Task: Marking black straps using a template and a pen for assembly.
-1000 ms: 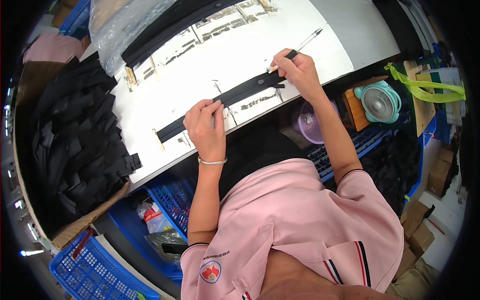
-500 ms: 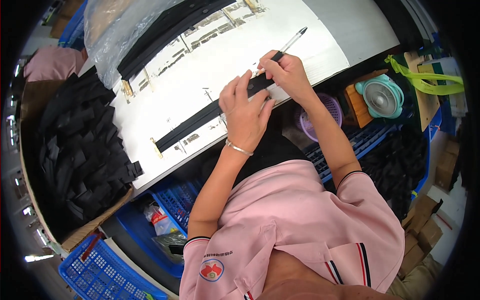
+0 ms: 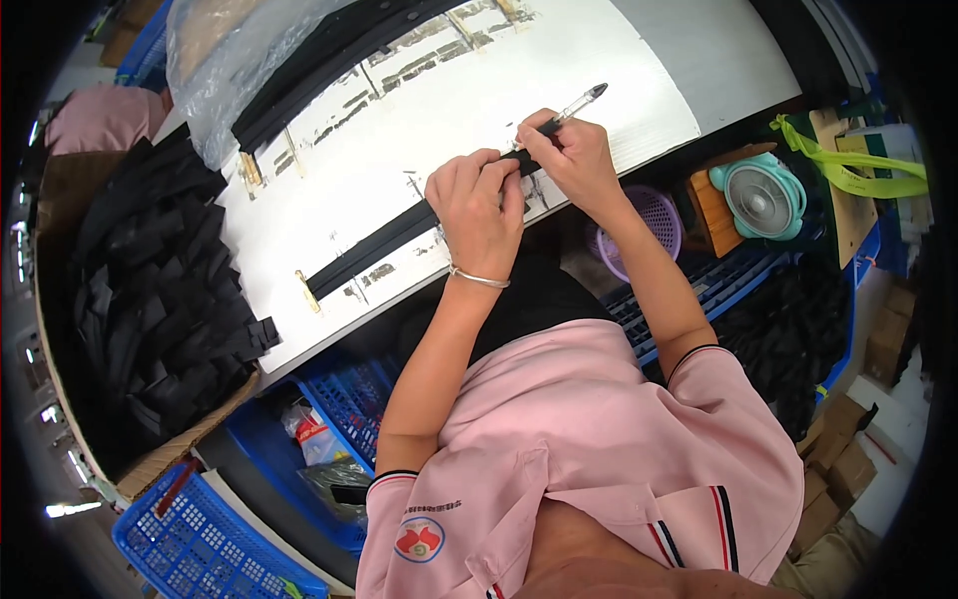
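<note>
A long black fabric strip [image 3: 374, 250] lies slantwise on a white board [image 3: 589, 45] with dark smudges and small tan tabs. My left hand [image 3: 477, 212], a silver bangle at its wrist, is closed on the strip near its right end, its fingers bent over the fabric. My right hand [image 3: 579, 168] grips a pen [image 3: 581, 102], clear-barrelled with a dark grip, its dark end pointing up and to the right. The right fingertips meet the strip's end beside my left fingers. The pen's lower tip is hidden there.
A carton of black fabric pieces [image 3: 165, 299] stands at the left. Further black strips [image 3: 329, 75] and clear plastic [image 3: 215, 90] lie on the board's far side. Below the right edge are a purple basket [image 3: 649, 235] and a teal fan [image 3: 760, 197]. Blue crates [image 3: 215, 539] stand low.
My left hand has shifted slightly left, and its spread fingers have drawn together over the strip. My right hand has moved a little down, tilting the pen lower.
</note>
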### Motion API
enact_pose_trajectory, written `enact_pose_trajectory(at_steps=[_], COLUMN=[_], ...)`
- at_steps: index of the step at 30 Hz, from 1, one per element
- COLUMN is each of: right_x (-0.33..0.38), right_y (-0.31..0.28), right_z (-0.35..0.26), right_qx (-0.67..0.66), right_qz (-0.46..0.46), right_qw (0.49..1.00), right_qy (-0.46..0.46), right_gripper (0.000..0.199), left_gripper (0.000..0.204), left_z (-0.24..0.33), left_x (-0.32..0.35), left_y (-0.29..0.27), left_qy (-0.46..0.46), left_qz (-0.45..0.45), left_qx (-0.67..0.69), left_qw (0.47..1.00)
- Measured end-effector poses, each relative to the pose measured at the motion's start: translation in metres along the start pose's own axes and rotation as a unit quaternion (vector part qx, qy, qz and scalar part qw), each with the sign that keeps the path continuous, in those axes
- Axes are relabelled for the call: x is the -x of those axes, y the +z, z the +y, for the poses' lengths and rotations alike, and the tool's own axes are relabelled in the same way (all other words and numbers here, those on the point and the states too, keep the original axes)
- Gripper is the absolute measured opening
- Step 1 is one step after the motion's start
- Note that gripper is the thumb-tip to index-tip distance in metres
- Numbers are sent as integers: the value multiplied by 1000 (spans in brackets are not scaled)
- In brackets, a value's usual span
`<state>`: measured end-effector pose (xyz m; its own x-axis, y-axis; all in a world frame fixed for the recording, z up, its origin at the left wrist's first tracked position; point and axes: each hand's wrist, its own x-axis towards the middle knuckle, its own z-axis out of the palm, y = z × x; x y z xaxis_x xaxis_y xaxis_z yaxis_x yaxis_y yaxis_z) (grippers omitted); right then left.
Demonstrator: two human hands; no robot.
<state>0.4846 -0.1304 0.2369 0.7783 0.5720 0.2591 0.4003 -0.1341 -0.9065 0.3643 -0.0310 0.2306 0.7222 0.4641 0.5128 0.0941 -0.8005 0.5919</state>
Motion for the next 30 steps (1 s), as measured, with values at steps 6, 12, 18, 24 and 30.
enact_pose_trajectory(at_steps=[6,12,18,24,30], right_x=[0,3,9,4,8], right_y=[1,2,-3,-1,-7], right_z=[-1,-4,-3,-2,8], right_qx=[19,22,29,47,-23], right_qz=[5,15,18,-25,-44], right_qw=[1000,999,999,997,999], right_qy=[-23,-29,-31,-49,12], right_gripper=[16,16,17,16,17], left_gripper=[10,10,11,10,28], left_z=[0,-2,-2,-6,-1], left_x=[0,3,2,0,10], left_y=[0,2,4,1,-9], left_qy=[-1,0,-1,4,10], left_qz=[2,6,6,31,4], left_qx=[6,9,11,17,13], left_qw=[1000,1000,1000,999,1000])
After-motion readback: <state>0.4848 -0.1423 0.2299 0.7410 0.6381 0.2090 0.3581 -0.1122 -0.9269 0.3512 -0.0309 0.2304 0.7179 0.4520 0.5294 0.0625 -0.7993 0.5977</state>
